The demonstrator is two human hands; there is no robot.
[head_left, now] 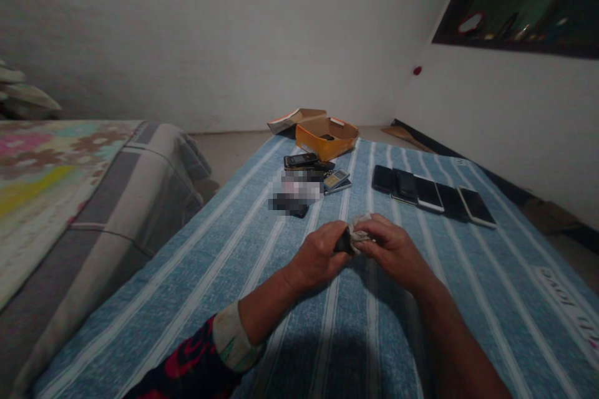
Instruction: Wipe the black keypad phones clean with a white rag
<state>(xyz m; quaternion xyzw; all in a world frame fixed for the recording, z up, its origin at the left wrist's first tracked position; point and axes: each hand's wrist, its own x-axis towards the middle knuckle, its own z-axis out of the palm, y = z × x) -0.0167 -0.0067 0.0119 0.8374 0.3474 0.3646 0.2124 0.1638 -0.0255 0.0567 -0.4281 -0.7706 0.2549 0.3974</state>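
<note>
My left hand (318, 255) is closed round a small dark phone-like object (344, 241), most of it hidden by the fingers. A crumpled whitish cloth (361, 234) is pinched in my right hand (395, 249) and pressed against the right end of that object. Both hands are over the middle of the blue striped bedspread (290, 299). Beyond my left hand lies a loose pile of old phones, with a black keypad phone (301, 160) on top and a grey keypad phone (337, 180) at its right side. Part of the pile is blurred out.
An open orange box (327, 144) with something dark inside stands behind the pile, its lid (297, 118) beside it. At the right lie several phones in a row, ending in a white-edged phone (476, 206). Another bed (112, 199) stands left across a gap.
</note>
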